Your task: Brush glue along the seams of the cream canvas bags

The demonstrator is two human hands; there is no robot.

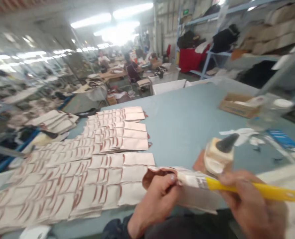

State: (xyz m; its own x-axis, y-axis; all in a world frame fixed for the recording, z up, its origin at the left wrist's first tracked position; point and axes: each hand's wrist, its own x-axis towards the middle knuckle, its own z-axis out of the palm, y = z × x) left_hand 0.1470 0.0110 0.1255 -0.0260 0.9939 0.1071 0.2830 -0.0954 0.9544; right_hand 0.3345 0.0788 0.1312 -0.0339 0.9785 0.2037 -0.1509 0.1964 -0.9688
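My left hand is closed on a cream fabric pouch with a brown lining, pinching it close to its open end. In my right hand is a paintbrush with a yellow handle, gripped between thumb and fingers. The brush's pale bristles touch or lie just over the pouch's edge, beside my left thumb. Just beyond my right hand stands a pale, crusted container with a dark, cone-shaped piece on top.
Overlapping cream fabric pieces with brown edging cover the table's left side. On the right lie a cardboard box, a clear jar with a white lid, white scraps and a blue packet. Shelves and people are farther back.
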